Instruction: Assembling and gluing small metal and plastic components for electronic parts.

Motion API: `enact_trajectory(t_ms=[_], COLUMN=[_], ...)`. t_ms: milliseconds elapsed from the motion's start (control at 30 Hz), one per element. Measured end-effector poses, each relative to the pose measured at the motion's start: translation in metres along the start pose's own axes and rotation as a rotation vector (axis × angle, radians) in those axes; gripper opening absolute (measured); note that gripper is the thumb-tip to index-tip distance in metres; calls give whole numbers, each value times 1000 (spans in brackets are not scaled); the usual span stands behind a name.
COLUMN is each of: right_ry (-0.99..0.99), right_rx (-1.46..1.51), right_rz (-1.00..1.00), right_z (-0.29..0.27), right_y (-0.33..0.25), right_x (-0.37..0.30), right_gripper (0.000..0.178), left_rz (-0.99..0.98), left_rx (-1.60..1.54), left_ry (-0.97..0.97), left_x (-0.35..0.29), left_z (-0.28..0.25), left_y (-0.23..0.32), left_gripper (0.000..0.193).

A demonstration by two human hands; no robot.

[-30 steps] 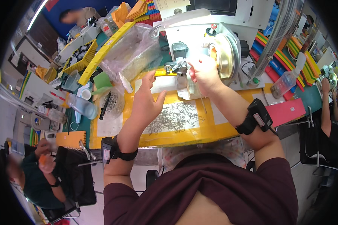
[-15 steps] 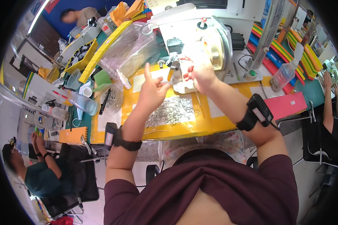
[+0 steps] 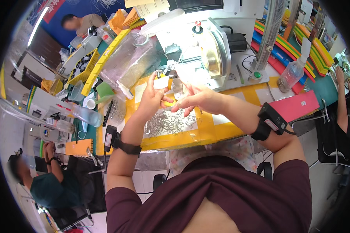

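Observation:
My left hand [image 3: 151,100] hovers over the yellow-taped worktop with its index finger stretched forward and its other fingers apart. Just to its right is my right hand [image 3: 200,98], fingers spread and pointing left, its fingertips near those of the left hand. Nothing that I can make out is in either hand, though a tiny piece could be hidden. Below them lies a pile of small thin metal pieces [image 3: 169,122] on a white sheet. Beyond the hands stands a bench machine with a brass-coloured wheel [image 3: 210,54] and a small metal clamp-like fixture [image 3: 171,70].
A plastic bag [image 3: 130,58] and a long yellow strip [image 3: 105,58] lie at the back left. A clear bottle [image 3: 87,114] and a tub of small parts [image 3: 116,110] are on the left. To the right are a pink folder [image 3: 295,106] and another bottle [image 3: 291,73]. Other people sit nearby.
My right hand has come back from the machine, down and leftward, to beside my left hand. The left hand has stayed above the worktop. The view has shifted slightly.

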State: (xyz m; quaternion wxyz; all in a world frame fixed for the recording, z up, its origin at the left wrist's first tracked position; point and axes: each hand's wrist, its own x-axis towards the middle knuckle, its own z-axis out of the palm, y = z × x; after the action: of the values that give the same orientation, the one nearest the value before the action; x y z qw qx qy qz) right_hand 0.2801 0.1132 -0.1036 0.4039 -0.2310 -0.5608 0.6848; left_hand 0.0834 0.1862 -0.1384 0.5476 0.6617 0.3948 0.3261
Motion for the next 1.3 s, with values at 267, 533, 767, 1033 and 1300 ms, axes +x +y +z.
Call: enact_trajectory(t_ms=[267,533,767,1033,1300], right_ry=[8,-12,132,177,248], right_rx=[-319,-122,-119,-368,-478], right_rz=[97,41,39,-101,-81], right_z=[44,49,31,42,33], right_y=[-4,28,37,39,24], right_x=[-84,-82,-101,-97,-105], right_gripper=[68,31,22,17,15], left_rz=[43,316,583,314,-91], left_rx=[617,460,591,455,30], left_ry=[-23,-86,534,499,150], left_x=[-45,7,-2,35,26], left_z=[15,80,32,-21,-11], left_y=[36,49,49,22,4], left_gripper=[58,48,19,25,23])
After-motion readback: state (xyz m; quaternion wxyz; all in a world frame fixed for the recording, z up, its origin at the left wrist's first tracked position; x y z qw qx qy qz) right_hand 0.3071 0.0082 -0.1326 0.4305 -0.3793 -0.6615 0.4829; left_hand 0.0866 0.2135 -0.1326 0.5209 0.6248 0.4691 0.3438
